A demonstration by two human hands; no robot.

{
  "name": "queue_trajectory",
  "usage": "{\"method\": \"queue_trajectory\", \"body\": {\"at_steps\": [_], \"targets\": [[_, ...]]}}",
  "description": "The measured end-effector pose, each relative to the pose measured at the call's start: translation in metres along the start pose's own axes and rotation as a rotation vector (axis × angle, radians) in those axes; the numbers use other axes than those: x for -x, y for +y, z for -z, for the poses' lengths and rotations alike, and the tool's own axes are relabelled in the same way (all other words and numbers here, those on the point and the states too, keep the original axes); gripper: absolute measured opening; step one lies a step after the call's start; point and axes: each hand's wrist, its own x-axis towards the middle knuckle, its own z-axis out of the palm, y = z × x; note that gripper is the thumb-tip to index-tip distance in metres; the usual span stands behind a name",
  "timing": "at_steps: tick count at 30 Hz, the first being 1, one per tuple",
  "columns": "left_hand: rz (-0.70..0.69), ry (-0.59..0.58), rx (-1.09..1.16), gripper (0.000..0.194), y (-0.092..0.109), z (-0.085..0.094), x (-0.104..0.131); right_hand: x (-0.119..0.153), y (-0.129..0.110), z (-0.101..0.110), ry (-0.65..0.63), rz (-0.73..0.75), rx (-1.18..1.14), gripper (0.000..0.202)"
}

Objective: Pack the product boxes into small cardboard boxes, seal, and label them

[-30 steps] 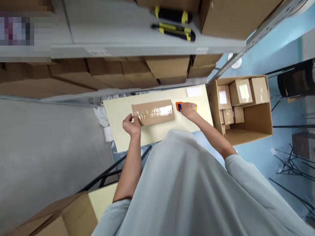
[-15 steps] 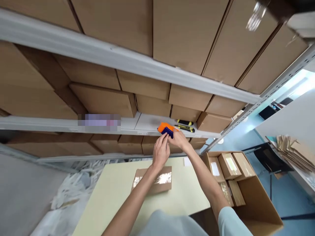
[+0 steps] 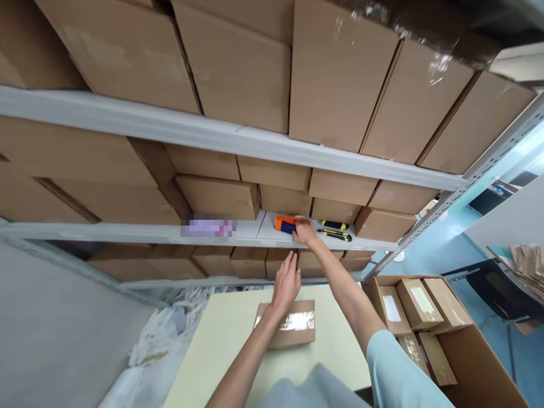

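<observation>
My right hand [image 3: 305, 232] is closed around the right end of an orange and dark blue tape dispenser [image 3: 285, 224], which is at the middle shelf. How much of the dispenser rests on the shelf surface is hard to tell. My left hand [image 3: 287, 283] hovers empty, fingers stretched out, above the far side of a small cardboard box [image 3: 297, 324]. That box lies on the pale yellow table [image 3: 199, 354] with shiny clear tape across its top; my left forearm covers part of it. To the right of the dispenser lie two black and yellow utility knives [image 3: 335, 234].
Cardboard boxes fill the grey metal shelves [image 3: 255, 139] ahead. On the right stands a large open carton [image 3: 480, 362] holding several small taped boxes. White crumpled material [image 3: 157, 334] lies left of the table. A black chair [image 3: 501, 289] stands beyond the carton.
The tape dispenser has gone from in front of the shelf edge back onto the shelf area with my right hand. My left hand has come away from it, fingers straightening. The camera view has shifted.
</observation>
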Motion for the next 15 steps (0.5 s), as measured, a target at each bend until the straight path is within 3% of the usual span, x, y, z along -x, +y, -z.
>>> {"method": "queue_trajectory", "body": {"at_steps": [3,5,7,11,13,15], "targets": [[0.108,-0.006,0.026,0.06,-0.025,0.01,0.052,0.037,0.016,-0.026,0.082,-0.037,-0.047,0.056],[0.231,-0.004,0.019,0.062,-0.047,0.022,0.094,0.087,0.03,-0.059,0.247,-0.063,-0.156,0.061],[0.387,-0.038,0.0,0.066,-0.065,0.035,0.136,0.154,0.039,-0.101,0.338,-0.161,-0.274,0.064],[0.659,-0.144,-0.025,0.078,-0.077,0.045,0.189,0.292,0.027,-0.184,0.162,-0.426,-0.474,0.074],[0.704,-0.198,-0.017,0.084,-0.073,0.035,0.195,0.334,0.012,-0.214,0.034,-0.54,-0.568,0.084],[0.723,-0.261,-0.008,0.091,-0.064,0.019,0.192,0.351,0.003,-0.234,-0.059,-0.62,-0.63,0.097]]}}
